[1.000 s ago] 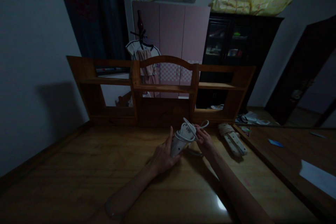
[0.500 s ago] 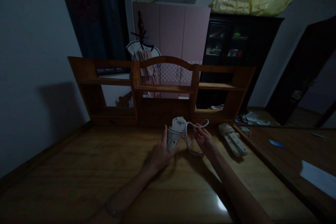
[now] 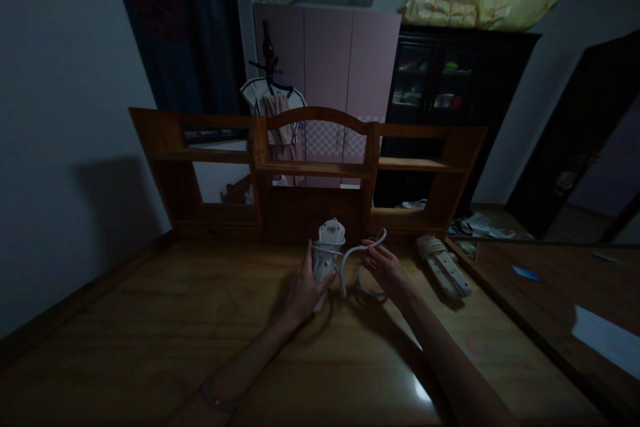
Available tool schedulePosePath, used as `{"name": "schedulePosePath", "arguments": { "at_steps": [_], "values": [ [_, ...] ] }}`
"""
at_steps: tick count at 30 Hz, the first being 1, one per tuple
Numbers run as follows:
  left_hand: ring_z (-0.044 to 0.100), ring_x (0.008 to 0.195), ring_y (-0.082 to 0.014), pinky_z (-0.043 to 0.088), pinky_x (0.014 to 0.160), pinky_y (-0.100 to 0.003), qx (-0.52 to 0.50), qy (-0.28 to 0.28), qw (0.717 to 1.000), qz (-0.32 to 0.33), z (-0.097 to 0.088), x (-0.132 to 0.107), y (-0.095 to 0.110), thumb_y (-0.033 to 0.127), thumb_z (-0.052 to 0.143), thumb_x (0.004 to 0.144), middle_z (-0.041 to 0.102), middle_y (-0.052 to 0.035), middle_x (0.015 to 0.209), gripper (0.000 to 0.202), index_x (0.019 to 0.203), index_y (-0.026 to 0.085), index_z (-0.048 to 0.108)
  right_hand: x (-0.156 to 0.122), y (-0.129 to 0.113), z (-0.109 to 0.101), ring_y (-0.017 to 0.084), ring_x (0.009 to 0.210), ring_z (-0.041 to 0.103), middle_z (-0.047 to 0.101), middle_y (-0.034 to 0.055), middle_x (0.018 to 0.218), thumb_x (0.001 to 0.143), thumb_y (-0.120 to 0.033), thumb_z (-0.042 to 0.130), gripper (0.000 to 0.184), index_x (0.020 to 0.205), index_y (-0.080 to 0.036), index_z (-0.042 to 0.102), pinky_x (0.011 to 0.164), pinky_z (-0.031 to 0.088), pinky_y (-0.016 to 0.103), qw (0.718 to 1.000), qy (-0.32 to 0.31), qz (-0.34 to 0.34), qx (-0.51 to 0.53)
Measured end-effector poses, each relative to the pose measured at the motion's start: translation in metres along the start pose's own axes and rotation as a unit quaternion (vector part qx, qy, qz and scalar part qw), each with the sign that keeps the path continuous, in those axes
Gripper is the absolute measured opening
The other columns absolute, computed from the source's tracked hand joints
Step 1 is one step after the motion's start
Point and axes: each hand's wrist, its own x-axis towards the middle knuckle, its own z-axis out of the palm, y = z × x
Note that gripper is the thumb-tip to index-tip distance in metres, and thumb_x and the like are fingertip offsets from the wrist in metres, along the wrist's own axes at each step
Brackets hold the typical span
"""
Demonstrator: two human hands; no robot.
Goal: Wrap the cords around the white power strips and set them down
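My left hand (image 3: 303, 293) is wrapped around a white power strip (image 3: 330, 235), its underside with a label and screws turned toward me. The strip is tilted above the wooden desk. Part of its white cord (image 3: 344, 265) goes round the strip's body, and the rest hangs in loose loops on the right. Between the fingertips of my right hand (image 3: 387, 271) the cord is pinched, with a small loop rising above them. Farther right, a second power strip (image 3: 447, 271) lies on the desk, its own cord wound around one end.
A wooden shelf unit (image 3: 315, 170) stands along the desk's back edge. To the right, a lower wooden surface (image 3: 545, 293) bears a blue card (image 3: 526, 273) and a white sheet of paper (image 3: 607, 340). A wall (image 3: 75, 147) borders the desk on the left.
The power strip has shifted slightly left and tipped more upright in my left hand. My right hand has moved a little left with the cord, whose loops hang differently.
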Motion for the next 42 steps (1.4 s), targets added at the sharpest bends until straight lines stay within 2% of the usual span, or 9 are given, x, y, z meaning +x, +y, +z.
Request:
{"name": "schedulePosePath", "arguments": {
  "at_steps": [7,13,20,27,32,42],
  "values": [
    [0.040,0.128,-0.0230,0.034,0.101,-0.035,-0.039,0.025,0.999,-0.013,0.000,0.004,-0.005,0.051,0.056,0.080,0.039,-0.0150,0.141,0.087,0.146,0.018,0.009,-0.001,-0.001,0.002,0.015,0.081,0.062,0.067,0.0051,0.097,0.069,-0.039,0.074,0.036,0.099,-0.021,0.066,0.076,0.047,0.028,1.000,0.005,-0.009,0.004],
    [0.050,0.118,-0.0226,0.039,0.093,-0.033,-0.033,0.004,0.999,-0.031,-0.001,0.004,-0.006,0.043,0.054,0.082,0.047,-0.0135,0.135,0.086,0.146,0.018,0.003,-0.005,-0.002,0.008,0.013,0.070,0.062,0.069,0.0083,0.098,0.076,-0.044,0.066,0.034,0.100,-0.020,0.063,0.074,0.047,0.030,0.999,-0.032,0.019,-0.004],
    [0.058,0.108,-0.0225,0.043,0.087,-0.031,-0.042,0.002,0.999,-0.027,-0.003,0.002,-0.001,0.043,0.055,0.081,0.057,-0.0111,0.125,0.084,0.146,0.019,0.008,-0.008,-0.001,0.010,0.013,0.069,0.061,0.068,0.0090,0.101,0.078,-0.048,0.062,0.039,0.102,-0.018,0.064,0.074,0.048,0.030,0.998,-0.045,0.033,-0.032],
    [0.051,0.117,-0.0235,0.039,0.092,-0.032,-0.044,0.010,0.999,-0.019,-0.001,0.001,0.000,0.043,0.055,0.081,0.051,-0.0123,0.131,0.084,0.146,0.018,0.007,-0.004,0.007,0.004,0.013,0.066,0.061,0.069,0.0103,0.090,0.079,-0.054,0.058,0.041,0.083,-0.014,0.066,0.071,0.049,0.031,0.996,-0.048,0.055,-0.050],
    [0.055,0.112,-0.0235,0.041,0.089,-0.031,-0.035,0.002,0.998,-0.043,-0.002,0.002,0.001,0.046,0.054,0.080,0.054,-0.0119,0.127,0.085,0.146,0.018,0.007,0.001,0.013,0.000,0.013,0.062,0.060,0.068,0.0075,0.080,0.077,-0.058,0.059,0.044,0.077,-0.015,0.064,0.067,0.050,0.029,0.996,-0.037,0.061,-0.046],
    [0.055,0.112,-0.0243,0.041,0.088,-0.031,-0.038,0.024,0.998,-0.054,-0.005,0.000,0.009,0.037,0.059,0.076,0.056,-0.0121,0.125,0.082,0.144,0.017,0.018,-0.001,0.011,0.000,0.012,0.062,0.060,0.067,0.0064,0.076,0.081,-0.053,0.057,0.039,0.083,-0.015,0.065,0.065,0.049,0.027,0.997,-0.042,0.054,-0.037]
  ]
}}
